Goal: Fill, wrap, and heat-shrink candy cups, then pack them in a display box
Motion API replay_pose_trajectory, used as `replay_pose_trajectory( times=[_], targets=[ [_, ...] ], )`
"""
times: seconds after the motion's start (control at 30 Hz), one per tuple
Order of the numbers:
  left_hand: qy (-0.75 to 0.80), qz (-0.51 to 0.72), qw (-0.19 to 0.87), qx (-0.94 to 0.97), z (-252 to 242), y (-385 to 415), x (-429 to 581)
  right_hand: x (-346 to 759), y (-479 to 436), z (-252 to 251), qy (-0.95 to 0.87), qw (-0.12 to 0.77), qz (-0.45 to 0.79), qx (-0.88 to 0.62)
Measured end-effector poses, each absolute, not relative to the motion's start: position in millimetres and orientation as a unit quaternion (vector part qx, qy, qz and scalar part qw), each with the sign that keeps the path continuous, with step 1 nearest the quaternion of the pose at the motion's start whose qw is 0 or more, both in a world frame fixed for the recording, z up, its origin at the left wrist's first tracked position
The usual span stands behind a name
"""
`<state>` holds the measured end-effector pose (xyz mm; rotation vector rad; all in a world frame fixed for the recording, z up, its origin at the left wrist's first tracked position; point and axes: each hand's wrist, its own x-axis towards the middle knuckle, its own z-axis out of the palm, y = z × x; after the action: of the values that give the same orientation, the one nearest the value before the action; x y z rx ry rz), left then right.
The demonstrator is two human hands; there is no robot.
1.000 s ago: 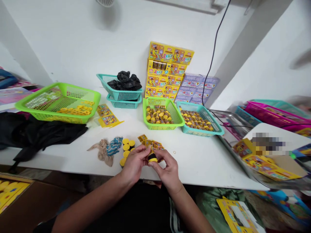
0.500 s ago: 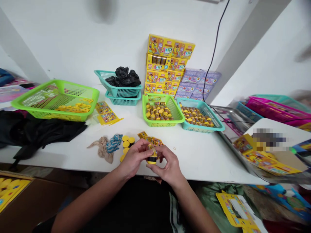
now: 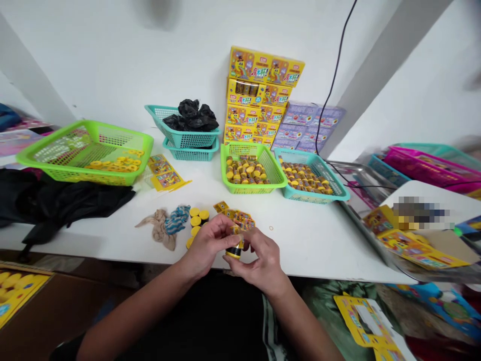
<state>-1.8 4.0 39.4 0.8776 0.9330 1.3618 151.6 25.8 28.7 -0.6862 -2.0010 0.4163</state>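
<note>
Between my hands, close to the table's front edge, is a small black jar point(image 3: 233, 251) with a yellow end facing down. A printed yellow label covers part of its upper side. My left hand point(image 3: 206, 246) pinches the jar and label from the left, thumb across the front. My right hand point(image 3: 260, 259) grips it from the right, its thumb under the yellow end. Just beyond the hands lie printed yellow labels point(image 3: 242, 219), partly covered by the fingers. Several yellow-topped black jars point(image 3: 195, 220) stand left of my left hand.
A green basket point(image 3: 276, 186) and a teal basket point(image 3: 313, 199) hold labelled jars. Yellow boxes point(image 3: 259, 93) are stacked by the wall. A knotted cloth point(image 3: 161, 228) lies left. The larger green basket point(image 3: 86, 176) holds yellow pieces. A metal tray point(image 3: 370, 240) carries an opened box.
The jar has tilted slightly between my fingers, and my right fingers have shifted along the label. Both hands still hold it in nearly the same place. The camera view has shifted a little.
</note>
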Motion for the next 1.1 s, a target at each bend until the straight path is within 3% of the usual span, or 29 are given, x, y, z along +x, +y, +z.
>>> replay_pose_trajectory(
  times=[0.23, 0.43, 0.7, 0.93, 1.1],
  targets=[
    [0.414, 0.587, 0.601, 0.35, 39, 6, -2, 148, 29, 22, -0.811, 0.491, 0.154, -0.278],
    [0.367, 0.611, 0.67, 0.208, 39, 12, 4, 148, 32, 11, -0.791, 0.504, 0.162, -0.307],
    [0.319, 0.556, 0.761, 0.096, 32, 13, 4, 149, 31, 2, -0.807, 0.517, 0.077, -0.274],
    [0.348, 0.56, 0.746, 0.091, 27, 12, 8, 150, 33, -3, -0.808, 0.521, 0.061, -0.267],
    [0.376, 0.557, 0.731, 0.122, 28, 12, 6, 152, 36, -1, -0.793, 0.528, 0.128, -0.276]
  ],
)
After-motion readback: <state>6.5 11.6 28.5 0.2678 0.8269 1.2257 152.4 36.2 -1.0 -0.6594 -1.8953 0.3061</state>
